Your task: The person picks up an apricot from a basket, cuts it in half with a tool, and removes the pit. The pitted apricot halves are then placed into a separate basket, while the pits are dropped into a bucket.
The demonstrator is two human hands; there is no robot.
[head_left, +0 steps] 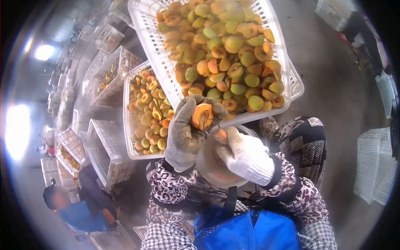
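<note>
My left hand (pixel 182 135), in a dirty grey-stained glove, is closed around an apricot (pixel 203 115) whose cut orange flesh faces up. In a cleaner white glove, my right hand (pixel 249 157) grips a small pitting tool (pixel 221 136) by its brownish handle. Its thin metal end reaches to the apricot's edge; the exact tip shape is too small to tell. Below both hands stands a white bucket (pixel 207 168), its inside mostly hidden by the gloves. Just beyond them, a white plastic crate (pixel 146 31) holds many halved apricots (pixel 227 54).
A second crate (pixel 126 121) of apricots sits at the left, partly under the first. Farther left are an upright crate (pixel 109 150) and a seated person in blue (pixel 85 214). White crates (pixel 368 164) stand at the right on the concrete floor (pixel 329 91).
</note>
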